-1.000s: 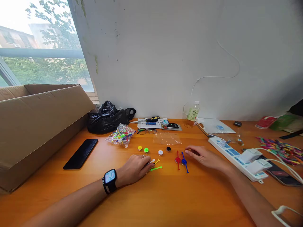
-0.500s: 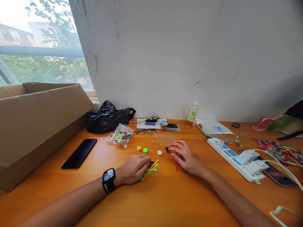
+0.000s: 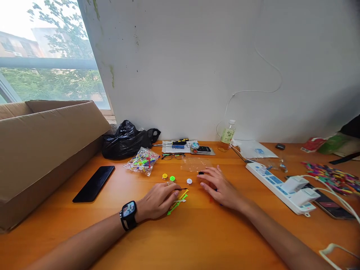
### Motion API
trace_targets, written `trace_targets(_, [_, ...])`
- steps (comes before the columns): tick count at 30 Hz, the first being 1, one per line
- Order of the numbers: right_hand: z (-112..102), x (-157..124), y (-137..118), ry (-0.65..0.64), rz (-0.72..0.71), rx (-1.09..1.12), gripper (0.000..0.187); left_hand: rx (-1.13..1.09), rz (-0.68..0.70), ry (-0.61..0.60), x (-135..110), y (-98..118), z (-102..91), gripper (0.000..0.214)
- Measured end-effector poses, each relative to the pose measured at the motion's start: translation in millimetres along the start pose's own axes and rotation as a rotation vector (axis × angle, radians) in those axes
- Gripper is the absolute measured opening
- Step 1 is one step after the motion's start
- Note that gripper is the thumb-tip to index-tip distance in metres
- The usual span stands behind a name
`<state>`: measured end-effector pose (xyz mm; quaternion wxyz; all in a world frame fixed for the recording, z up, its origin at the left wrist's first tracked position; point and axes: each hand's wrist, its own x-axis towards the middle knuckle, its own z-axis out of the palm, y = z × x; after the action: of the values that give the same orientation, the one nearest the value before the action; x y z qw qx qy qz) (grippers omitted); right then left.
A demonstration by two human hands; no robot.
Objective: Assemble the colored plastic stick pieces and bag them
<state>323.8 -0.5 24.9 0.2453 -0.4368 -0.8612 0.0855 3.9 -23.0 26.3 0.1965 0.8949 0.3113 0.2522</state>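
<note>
My left hand (image 3: 160,200), with a watch on its wrist, pinches a thin black plastic stick (image 3: 183,189). Under and beside its fingertips lie similar sticks: a yellow stick (image 3: 185,193), a green stick (image 3: 174,208) and a white stick (image 3: 181,201). At the fingertips of my right hand (image 3: 222,189) is a small round black piece (image 3: 200,173), partly covered by the fingers. Red and blue bits show blurred beneath that palm. Between and beyond the hands stand a yellow round piece (image 3: 164,176), a green round piece (image 3: 172,179) and a white round piece (image 3: 189,181).
A clear bag of coloured plastic parts (image 3: 143,161) lies beyond my left hand, near a black plastic bag (image 3: 129,140). A phone (image 3: 94,183) and a cardboard box (image 3: 50,150) are left. Glasses (image 3: 173,156), a bottle (image 3: 227,135) and a power strip (image 3: 277,185) lie farther out.
The black stick in my left hand has turned level and come further into view. My right hand and the round black piece have shifted slightly away and to the right.
</note>
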Motion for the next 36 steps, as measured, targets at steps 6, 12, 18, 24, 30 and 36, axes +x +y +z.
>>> trace_targets(6, [-14.4,-3.0,-5.8,0.175,0.04,0.177,0.019,-0.005,0.025,0.049,0.3,0.2,-2.1,0.038])
trace_targets(12, [-16.9,-4.8,-21.0,0.158,0.067,0.312,0.019,-0.021,0.028,0.056,-1.6,-3.6,1.4,0.035])
trace_targets(18, [-5.9,-10.1,-44.9,0.062,-0.181,0.318,0.021,0.025,0.046,0.059,-1.7,-4.9,3.7,0.035])
trace_targets(24, [-8.8,-18.8,-65.2,-0.211,-0.293,0.229,0.042,0.012,-0.028,0.088,-0.6,-3.6,5.0,0.026])
trace_targets(30, [-10.8,-16.4,-64.5,-0.147,-0.299,0.264,0.04,0.016,-0.035,0.064,0.1,-3.6,4.6,0.024])
trace_targets(36, [-3.1,-16.7,-54.6,-0.065,-0.251,0.254,0.042,-0.003,0.057,0.025,-2.6,-0.5,-0.8,0.036])
